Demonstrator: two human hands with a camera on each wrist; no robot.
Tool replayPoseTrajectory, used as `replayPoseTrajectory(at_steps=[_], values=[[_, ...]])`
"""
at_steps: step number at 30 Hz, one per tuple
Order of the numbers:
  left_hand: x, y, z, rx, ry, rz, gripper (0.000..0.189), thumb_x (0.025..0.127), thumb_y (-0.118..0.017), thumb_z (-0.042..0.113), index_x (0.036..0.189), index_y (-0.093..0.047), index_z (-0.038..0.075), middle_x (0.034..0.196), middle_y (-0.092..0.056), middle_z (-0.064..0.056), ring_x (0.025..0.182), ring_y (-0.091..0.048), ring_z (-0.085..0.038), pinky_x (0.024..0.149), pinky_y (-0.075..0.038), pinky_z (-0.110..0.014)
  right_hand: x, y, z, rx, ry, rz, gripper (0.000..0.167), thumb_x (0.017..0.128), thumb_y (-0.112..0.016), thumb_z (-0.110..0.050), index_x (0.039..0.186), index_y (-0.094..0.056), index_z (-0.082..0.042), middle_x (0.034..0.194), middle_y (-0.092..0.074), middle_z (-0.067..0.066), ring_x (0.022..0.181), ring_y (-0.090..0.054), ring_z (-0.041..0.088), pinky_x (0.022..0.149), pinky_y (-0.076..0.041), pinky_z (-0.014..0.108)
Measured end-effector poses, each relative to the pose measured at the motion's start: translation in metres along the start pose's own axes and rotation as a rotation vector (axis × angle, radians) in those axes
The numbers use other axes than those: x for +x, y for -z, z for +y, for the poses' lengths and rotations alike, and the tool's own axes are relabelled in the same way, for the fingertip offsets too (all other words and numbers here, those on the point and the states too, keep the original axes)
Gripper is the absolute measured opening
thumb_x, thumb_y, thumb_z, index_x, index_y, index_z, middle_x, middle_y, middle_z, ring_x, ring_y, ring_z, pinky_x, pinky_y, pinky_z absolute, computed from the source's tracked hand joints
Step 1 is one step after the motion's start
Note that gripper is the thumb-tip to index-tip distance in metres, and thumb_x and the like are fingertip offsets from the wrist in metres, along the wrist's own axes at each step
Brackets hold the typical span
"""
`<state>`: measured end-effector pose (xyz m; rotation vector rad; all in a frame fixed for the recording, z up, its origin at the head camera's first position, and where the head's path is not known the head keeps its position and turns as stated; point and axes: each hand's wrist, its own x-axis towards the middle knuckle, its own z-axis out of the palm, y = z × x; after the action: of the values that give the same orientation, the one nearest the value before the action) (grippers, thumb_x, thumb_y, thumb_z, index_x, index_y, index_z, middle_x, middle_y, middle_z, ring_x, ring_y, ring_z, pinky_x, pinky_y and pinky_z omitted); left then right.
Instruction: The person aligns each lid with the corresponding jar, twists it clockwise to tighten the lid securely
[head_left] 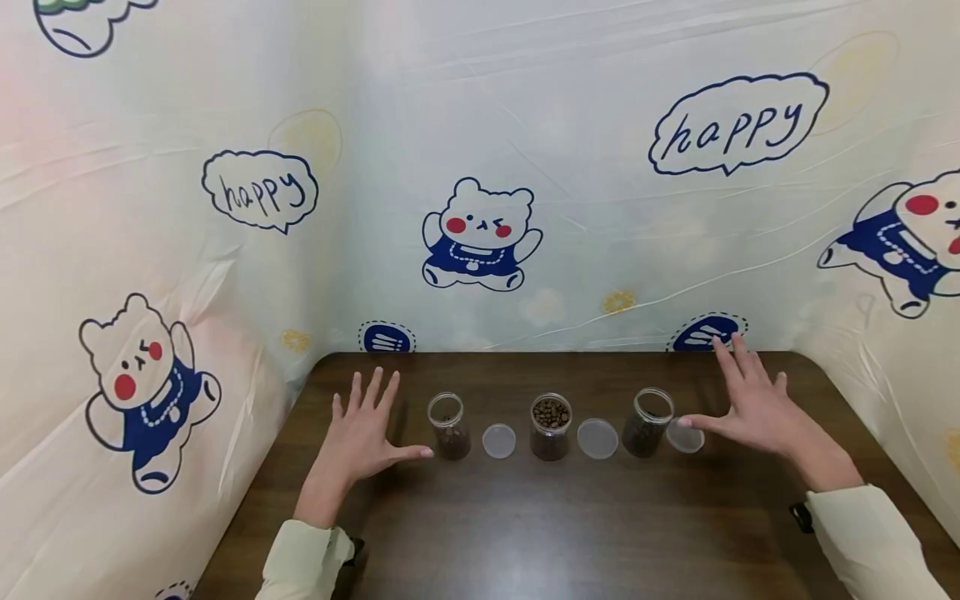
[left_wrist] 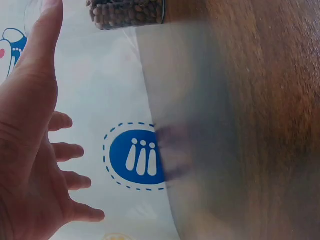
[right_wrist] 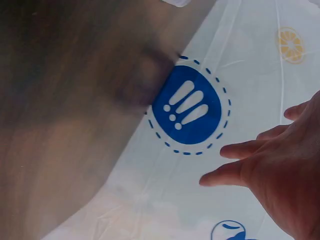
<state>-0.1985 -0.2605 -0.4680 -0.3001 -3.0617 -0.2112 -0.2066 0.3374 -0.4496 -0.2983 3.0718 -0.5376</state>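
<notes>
Three clear jars stand upright and uncapped in a row on the table. The left jar holds brown beans low down, the middle jar is filled with coffee beans nearly to its rim, and the right jar has dark contents. Beside them lie three round translucent lids: a left lid, a middle lid and a right lid. My left hand is spread, its thumb tip close to the left jar. With fingers splayed, my right hand has its thumb overlapping the right lid. Neither hand holds anything.
The dark brown wooden table has rounded far corners. Around its back and sides hangs a pale cloth printed with cartoon bears and the word "happy". Light sleeves cover both forearms.
</notes>
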Motion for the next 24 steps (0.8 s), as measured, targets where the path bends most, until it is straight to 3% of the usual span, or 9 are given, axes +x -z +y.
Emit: replayPoseTrajectory(at_steps=[7,13,18,24], values=[[0.0,0.004,0.005,-0.01,-0.035,0.026,0.139,0.064,-0.062,0.1,0.168,-0.025,0.015,0.171,-0.032,-0.021,0.157,-0.027,-0.05,0.121,-0.021,-0.079,-0.001,0.012,-0.01,0.048,0.033,0.005,0.136,0.084,-0.081,-0.063,0.168,0.01,-0.007,0.173,0.017,0.029,0.148,-0.021,0.068,0.108,-0.034,0.081],[-0.001,0.007,0.007,-0.019,-0.07,0.062,0.134,0.065,-0.059,0.102,0.166,-0.031,0.018,0.164,-0.044,-0.02,0.149,-0.044,-0.045,0.118,-0.036,-0.072,-0.005,0.022,-0.027,0.031,0.074,0.065,0.13,0.081,-0.083,-0.064,0.169,-0.008,-0.006,0.171,-0.012,0.033,0.147,-0.031,0.062,0.108,-0.038,0.078],[-0.003,0.007,0.009,-0.066,-0.088,0.094,0.127,0.068,-0.062,0.098,0.164,-0.035,0.019,0.161,-0.048,-0.018,0.145,-0.049,-0.043,0.115,-0.041,-0.07,-0.008,0.03,-0.046,0.006,0.102,0.074,0.12,0.081,-0.082,-0.066,0.164,-0.027,0.0,0.165,-0.03,0.033,0.144,-0.04,0.058,0.108,-0.043,0.074],[-0.004,0.0,0.013,-0.102,-0.091,0.119,0.121,0.071,-0.064,0.095,0.162,-0.039,0.019,0.158,-0.052,-0.016,0.142,-0.053,-0.041,0.113,-0.044,-0.069,-0.009,0.032,-0.062,0.003,0.138,0.091,0.109,0.081,-0.081,-0.067,0.159,-0.039,-0.003,0.158,-0.044,0.027,0.127,-0.062,0.045,0.098,-0.053,0.067]])
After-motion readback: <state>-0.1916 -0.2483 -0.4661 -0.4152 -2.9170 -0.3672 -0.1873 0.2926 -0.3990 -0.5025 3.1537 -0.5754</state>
